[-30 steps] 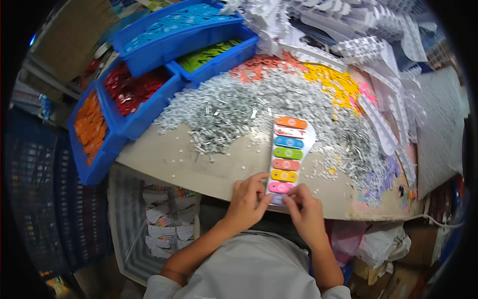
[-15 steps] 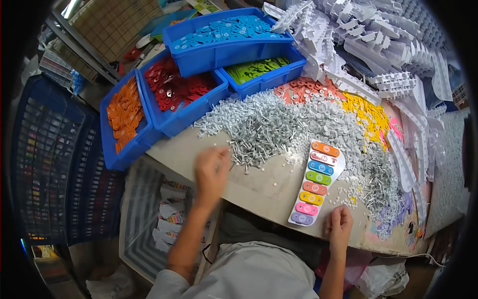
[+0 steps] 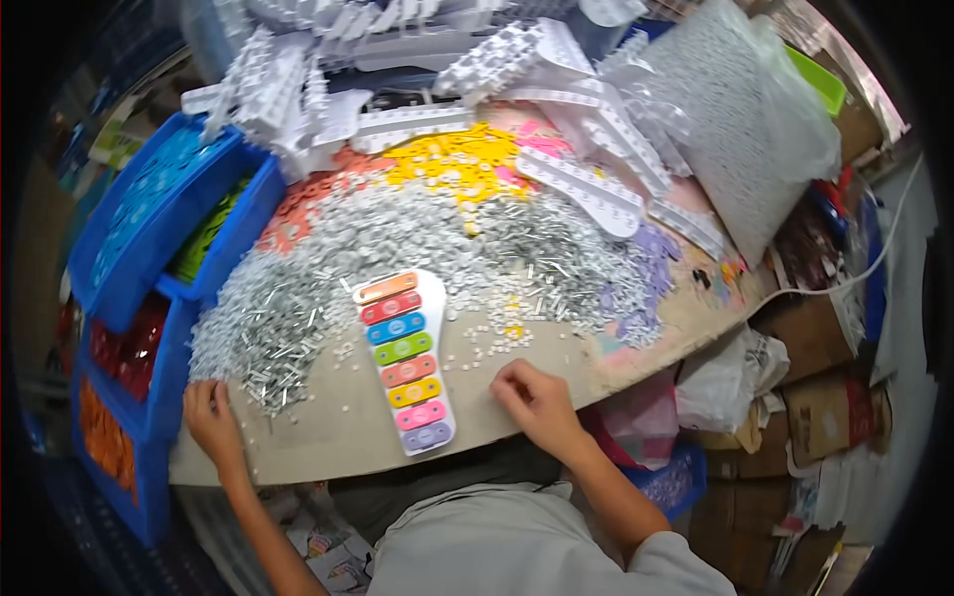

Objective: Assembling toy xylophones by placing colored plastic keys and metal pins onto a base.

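Observation:
A white toy xylophone (image 3: 443,377) lies on the table with a row of coloured bars, orange at the far end down to purple at the near end. To its right, just above the table's near edge, my right hand (image 3: 537,402) is closed with its fingertips pressed together. My left hand (image 3: 213,422) is at the left, its fingers curled down by the near edge of a heap of small metal pins (image 3: 283,363). Whatever either hand may hold is too small or hidden to make out. Small white washers (image 3: 487,343) lie scattered right of the xylophone.
Blue bins (image 3: 164,397) of coloured bars stand at the left. Heaps of white parts (image 3: 388,223), yellow bars (image 3: 447,159) and purple bars (image 3: 651,263) cover the table's far side. White xylophone bases (image 3: 586,194) are piled behind, beside a full clear bag (image 3: 740,119).
The view has swung to the right. The second bar, red, looked pale and askew before and now lies square in the row. My left hand was blurred in motion and is now sharp.

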`<state>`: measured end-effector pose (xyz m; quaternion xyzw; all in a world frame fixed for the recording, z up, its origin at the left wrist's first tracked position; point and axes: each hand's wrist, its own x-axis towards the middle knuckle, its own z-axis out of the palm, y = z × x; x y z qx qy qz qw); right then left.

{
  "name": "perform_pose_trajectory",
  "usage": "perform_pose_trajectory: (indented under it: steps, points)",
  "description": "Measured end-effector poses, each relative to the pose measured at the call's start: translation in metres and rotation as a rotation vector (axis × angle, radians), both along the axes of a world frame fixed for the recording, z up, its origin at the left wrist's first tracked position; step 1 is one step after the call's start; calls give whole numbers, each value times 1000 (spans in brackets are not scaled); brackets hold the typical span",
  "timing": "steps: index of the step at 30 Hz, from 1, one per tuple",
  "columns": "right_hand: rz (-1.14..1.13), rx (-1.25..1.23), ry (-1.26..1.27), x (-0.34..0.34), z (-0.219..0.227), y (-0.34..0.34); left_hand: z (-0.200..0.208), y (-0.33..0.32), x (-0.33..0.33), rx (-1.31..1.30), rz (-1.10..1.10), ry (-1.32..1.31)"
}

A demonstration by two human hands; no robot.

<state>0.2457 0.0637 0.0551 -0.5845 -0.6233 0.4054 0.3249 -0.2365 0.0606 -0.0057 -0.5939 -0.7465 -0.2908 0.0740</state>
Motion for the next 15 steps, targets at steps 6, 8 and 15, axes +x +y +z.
perform_pose_trajectory:
  steps: [6,8,15]
  points:
    - [-361,321,-529,98,-4,19,-3,6,18,32,40,-163]
    - [-349,237,-652,111,-3,21,0,0,13,49,83,-255]
    - [-265,336,-724,114,-12,26,0,-5,10,-13,137,-202]
